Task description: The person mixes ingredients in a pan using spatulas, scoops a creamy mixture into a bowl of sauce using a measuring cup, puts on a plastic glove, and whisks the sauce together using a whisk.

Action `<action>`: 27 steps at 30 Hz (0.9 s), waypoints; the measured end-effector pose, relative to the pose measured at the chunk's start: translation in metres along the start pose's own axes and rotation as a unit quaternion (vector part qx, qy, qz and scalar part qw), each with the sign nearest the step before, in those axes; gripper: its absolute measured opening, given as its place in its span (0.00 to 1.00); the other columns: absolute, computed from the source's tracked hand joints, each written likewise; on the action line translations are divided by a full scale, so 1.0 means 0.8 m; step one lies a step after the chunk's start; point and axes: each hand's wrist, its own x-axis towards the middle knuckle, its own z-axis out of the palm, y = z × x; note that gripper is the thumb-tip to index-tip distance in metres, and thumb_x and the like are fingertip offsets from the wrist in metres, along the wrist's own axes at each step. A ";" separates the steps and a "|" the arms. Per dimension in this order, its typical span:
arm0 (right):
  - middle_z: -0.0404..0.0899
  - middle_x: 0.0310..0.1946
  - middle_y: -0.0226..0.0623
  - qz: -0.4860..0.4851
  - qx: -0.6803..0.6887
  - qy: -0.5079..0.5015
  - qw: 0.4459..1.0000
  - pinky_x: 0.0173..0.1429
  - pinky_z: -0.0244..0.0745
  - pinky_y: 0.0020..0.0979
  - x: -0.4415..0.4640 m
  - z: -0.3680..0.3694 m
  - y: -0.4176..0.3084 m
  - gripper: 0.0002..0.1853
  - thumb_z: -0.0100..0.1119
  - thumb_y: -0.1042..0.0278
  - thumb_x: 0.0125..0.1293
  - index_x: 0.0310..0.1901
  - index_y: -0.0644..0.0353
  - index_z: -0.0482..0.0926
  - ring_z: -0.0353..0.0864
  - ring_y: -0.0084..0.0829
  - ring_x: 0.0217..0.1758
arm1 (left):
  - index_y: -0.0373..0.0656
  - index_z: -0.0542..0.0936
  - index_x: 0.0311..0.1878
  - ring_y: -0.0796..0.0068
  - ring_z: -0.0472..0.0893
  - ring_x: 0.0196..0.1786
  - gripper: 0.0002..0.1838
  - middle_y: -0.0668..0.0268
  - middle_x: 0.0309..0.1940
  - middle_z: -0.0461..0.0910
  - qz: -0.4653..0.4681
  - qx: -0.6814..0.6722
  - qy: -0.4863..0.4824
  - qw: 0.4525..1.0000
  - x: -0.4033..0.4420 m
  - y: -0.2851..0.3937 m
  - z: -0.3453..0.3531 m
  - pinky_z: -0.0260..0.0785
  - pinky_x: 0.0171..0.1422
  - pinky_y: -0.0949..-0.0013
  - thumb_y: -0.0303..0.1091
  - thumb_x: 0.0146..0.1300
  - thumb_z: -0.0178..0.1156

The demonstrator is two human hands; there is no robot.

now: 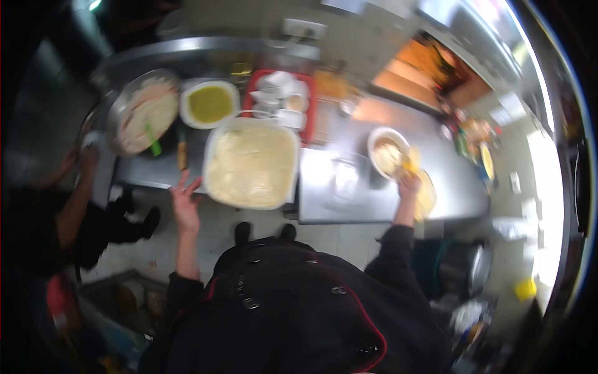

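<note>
My left hand (pixel 185 206) is held out at the table's front edge with its fingers apart and nothing in it. Just beyond the fingertips lies a utensil with a wooden handle (pixel 182 156). Right of this hand stands a large square white tub (pixel 208 168) filled with a pale, creamy mass. My right hand (pixel 408 182) is closed on a yellow object (pixel 411 161), too blurred to name, beside the rim of a round white bucket (pixel 376 163). Pale food (pixel 389 156) shows inside the bucket. A flat, pale yellow round thing (pixel 426 196) lies beside my right hand.
A metal bowl (pixel 118 124) with a green-handled utensil (pixel 153 142) stands at the left, near a white dish (pixel 185 111) of green-yellow liquid. Behind the tub is a red tray (pixel 309 128) with white items. Another person's arm (pixel 73 199) reaches in at the far left.
</note>
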 end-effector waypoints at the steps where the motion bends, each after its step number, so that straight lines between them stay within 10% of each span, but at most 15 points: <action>1: 0.72 0.42 0.48 -0.016 0.025 0.001 1.000 0.49 0.75 0.39 -0.011 0.007 -0.003 0.19 0.43 0.59 0.63 0.48 0.66 0.69 0.75 0.45 0.45 | 0.52 0.60 0.67 0.74 0.67 0.57 0.36 0.62 0.54 0.74 0.015 0.009 -0.014 1.000 0.002 -0.006 -0.007 0.54 0.54 0.65 0.66 0.64 0.26; 3: 0.74 0.24 0.37 0.036 0.086 -0.021 0.995 0.29 0.76 0.28 -0.041 0.041 -0.021 0.18 0.42 0.61 0.63 0.47 0.67 0.71 0.75 0.29 0.25 | 0.54 0.61 0.66 0.77 0.68 0.55 0.35 0.66 0.53 0.75 -0.008 0.010 0.020 1.000 -0.002 0.003 -0.007 0.56 0.53 0.68 0.65 0.65 0.26; 4: 0.62 0.10 0.25 0.101 0.139 -0.233 0.957 0.12 0.58 0.20 -0.042 0.034 -0.030 0.17 0.39 0.62 0.64 0.46 0.66 0.72 0.59 0.19 0.09 | 0.52 0.62 0.65 0.78 0.69 0.53 0.35 0.67 0.52 0.76 -0.001 0.008 0.041 0.999 -0.003 0.005 -0.009 0.58 0.50 0.71 0.65 0.65 0.26; 5: 0.52 0.07 0.22 0.088 0.123 -0.225 0.963 0.09 0.43 0.18 -0.103 0.083 -0.042 0.17 0.38 0.62 0.64 0.43 0.65 0.72 0.47 0.16 0.06 | 0.51 0.63 0.64 0.79 0.70 0.51 0.35 0.68 0.51 0.77 0.001 -0.011 0.054 0.998 -0.002 0.001 -0.019 0.58 0.48 0.74 0.65 0.65 0.27; 9: 0.54 0.09 0.24 0.077 0.038 -0.433 0.897 0.11 0.45 0.20 -0.205 0.190 -0.041 0.12 0.41 0.62 0.65 0.40 0.58 0.72 0.50 0.18 0.09 | 0.52 0.64 0.63 0.81 0.70 0.49 0.34 0.69 0.49 0.78 0.001 -0.037 0.121 0.992 -0.017 0.010 -0.064 0.58 0.48 0.73 0.64 0.65 0.28; 13: 0.56 0.11 0.21 0.161 -0.148 -0.436 0.873 0.14 0.47 0.18 -0.344 0.359 0.000 0.11 0.49 0.54 0.64 0.33 0.53 0.70 0.52 0.15 0.11 | 0.51 0.66 0.62 0.82 0.70 0.47 0.34 0.68 0.48 0.78 -0.006 -0.054 0.175 0.983 -0.023 -0.007 -0.113 0.58 0.47 0.72 0.64 0.66 0.28; 19: 0.54 0.11 0.18 0.215 -0.366 -0.681 0.596 0.15 0.44 0.20 -0.519 0.601 0.176 0.08 0.51 0.65 0.64 0.27 0.53 0.69 0.52 0.14 0.11 | 0.52 0.65 0.62 0.78 0.69 0.52 0.33 0.67 0.49 0.76 -0.013 -0.081 0.205 0.975 -0.037 -0.008 -0.165 0.55 0.51 0.67 0.62 0.67 0.26; 23: 0.68 0.15 0.29 0.048 -0.517 -0.619 0.589 0.17 0.59 0.29 -0.584 0.712 0.351 0.07 0.53 0.64 0.62 0.34 0.58 0.78 0.68 0.21 0.16 | 0.50 0.66 0.61 0.77 0.68 0.53 0.32 0.66 0.49 0.76 -0.003 -0.076 0.218 0.973 -0.055 -0.004 -0.187 0.53 0.53 0.66 0.62 0.67 0.28; 24: 0.74 0.26 0.38 -0.194 -0.544 -0.663 0.475 0.31 0.65 0.35 -0.570 0.740 0.424 0.15 0.52 0.59 0.59 0.41 0.60 0.77 0.73 0.32 0.28 | 0.50 0.66 0.61 0.77 0.68 0.53 0.32 0.66 0.49 0.76 0.001 -0.075 0.216 0.973 -0.060 -0.010 -0.195 0.53 0.53 0.65 0.62 0.67 0.28; 26: 0.79 0.40 0.49 -0.354 -0.552 -0.644 0.394 0.50 0.69 0.40 -0.580 0.756 0.481 0.24 0.50 0.53 0.55 0.47 0.61 0.78 0.78 0.45 0.44 | 0.49 0.66 0.60 0.76 0.68 0.52 0.32 0.66 0.49 0.76 0.002 -0.065 0.221 0.973 -0.072 -0.015 -0.206 0.53 0.52 0.66 0.62 0.66 0.29; 27: 0.78 0.44 0.50 -0.286 -0.565 -0.620 0.464 0.54 0.68 0.39 -0.606 0.752 0.468 0.23 0.49 0.52 0.55 0.45 0.61 0.79 0.78 0.47 0.47 | 0.48 0.66 0.60 0.76 0.69 0.50 0.33 0.65 0.48 0.76 0.000 -0.055 0.225 0.973 -0.078 -0.009 -0.209 0.54 0.52 0.67 0.62 0.66 0.30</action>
